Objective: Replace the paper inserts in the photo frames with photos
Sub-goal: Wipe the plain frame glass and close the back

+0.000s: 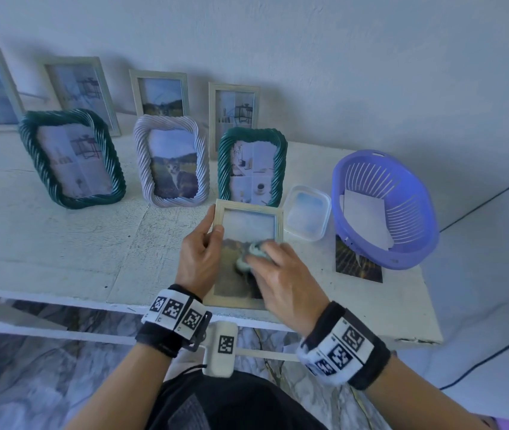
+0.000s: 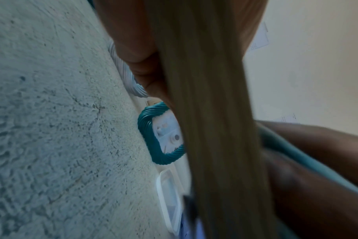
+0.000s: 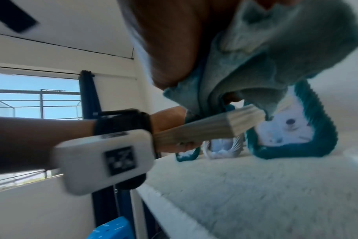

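Note:
A light wooden photo frame (image 1: 248, 209) with a landscape photo behind its glass is tilted up at the table's front edge. My left hand (image 1: 198, 252) grips its left side, thumb on the front; in the left wrist view the wooden frame (image 2: 210, 113) fills the middle. My right hand (image 1: 278, 274) holds a crumpled teal cloth (image 1: 254, 251) against the glass. In the right wrist view the teal cloth (image 3: 255, 56) hangs from the fingers over the wooden frame (image 3: 204, 127).
Several frames stand behind: a green twisted frame (image 1: 71, 159), a white twisted frame (image 1: 172, 162) with a cat photo, another green twisted frame (image 1: 251, 169), and wooden frames along the wall. A clear plastic box (image 1: 307, 212), a purple basket (image 1: 383, 209) with papers and a loose photo (image 1: 358, 265) lie right.

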